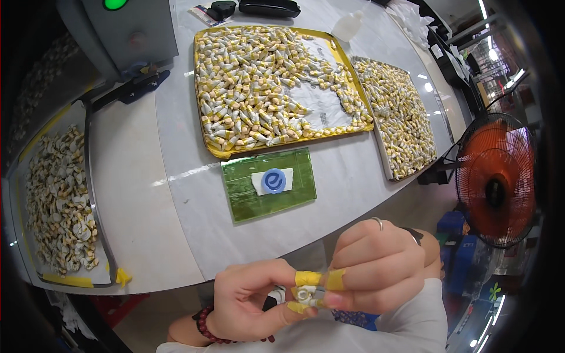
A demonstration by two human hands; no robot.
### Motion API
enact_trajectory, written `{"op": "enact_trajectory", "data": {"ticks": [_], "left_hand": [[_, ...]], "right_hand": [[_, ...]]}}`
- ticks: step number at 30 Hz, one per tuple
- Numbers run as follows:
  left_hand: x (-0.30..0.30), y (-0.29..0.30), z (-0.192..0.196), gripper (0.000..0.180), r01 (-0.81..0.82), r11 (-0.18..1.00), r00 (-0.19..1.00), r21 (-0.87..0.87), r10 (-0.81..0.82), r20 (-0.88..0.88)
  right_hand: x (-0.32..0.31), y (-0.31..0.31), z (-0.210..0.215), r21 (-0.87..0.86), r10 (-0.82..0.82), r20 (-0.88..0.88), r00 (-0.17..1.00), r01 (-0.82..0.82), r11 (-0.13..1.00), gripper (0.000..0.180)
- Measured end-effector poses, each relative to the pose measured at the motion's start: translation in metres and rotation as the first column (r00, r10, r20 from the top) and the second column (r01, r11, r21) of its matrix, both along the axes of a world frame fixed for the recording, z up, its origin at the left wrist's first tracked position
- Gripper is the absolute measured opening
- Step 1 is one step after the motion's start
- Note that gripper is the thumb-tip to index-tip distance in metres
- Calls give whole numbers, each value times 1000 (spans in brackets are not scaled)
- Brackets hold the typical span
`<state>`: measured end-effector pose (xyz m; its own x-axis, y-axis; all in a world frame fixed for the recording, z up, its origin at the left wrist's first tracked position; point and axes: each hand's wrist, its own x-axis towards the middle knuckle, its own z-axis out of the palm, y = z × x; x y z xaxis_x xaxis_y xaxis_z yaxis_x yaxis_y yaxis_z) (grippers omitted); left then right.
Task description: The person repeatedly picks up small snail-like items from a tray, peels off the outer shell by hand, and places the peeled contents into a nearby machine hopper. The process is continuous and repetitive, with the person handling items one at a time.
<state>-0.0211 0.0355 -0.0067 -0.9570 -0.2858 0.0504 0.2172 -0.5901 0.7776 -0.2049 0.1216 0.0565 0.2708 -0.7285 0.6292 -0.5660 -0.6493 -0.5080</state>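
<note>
White and glossy, the table curves away from me, and my two hands meet below its near edge. My left hand pinches a small white-and-yellow piece between thumb and forefinger, both fingertips wrapped in yellow tape. My right hand is curled closed and pinches the same piece from the other side, its forefinger taped too, a ring on one finger. A red bead bracelet circles my left wrist.

Just beyond my hands lies a green mat with a blue round cap on a white patch. Behind it sits a yellow tray heaped with small white-and-yellow pieces, a second full tray beside it on the right. Far left, another tray holds paler scraps. An orange fan stands at the right.
</note>
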Motion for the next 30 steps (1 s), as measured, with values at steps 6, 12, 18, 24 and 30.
{"op": "enact_trajectory", "data": {"ticks": [6,12,18,24,30], "left_hand": [[-3,-4,6,26,27,987,1000,161,-26,-11],[-1,-3,6,22,50,884,987,465,-115,113],[-1,-8,9,22,65,888,978,455,-147,147],[-2,-4,12,20,56,897,982,439,-130,140],[-3,-5,14,22,71,891,982,447,-142,127]], "right_hand": [[-5,0,10,121,31,-36,999,-26,992,10],[-3,0,0,71,26,19,999,-27,997,10],[-2,-3,9,137,22,-33,999,-17,990,11],[2,-2,13,127,-10,-71,997,19,992,11],[6,1,8,56,-56,-81,995,61,997,11]]}}
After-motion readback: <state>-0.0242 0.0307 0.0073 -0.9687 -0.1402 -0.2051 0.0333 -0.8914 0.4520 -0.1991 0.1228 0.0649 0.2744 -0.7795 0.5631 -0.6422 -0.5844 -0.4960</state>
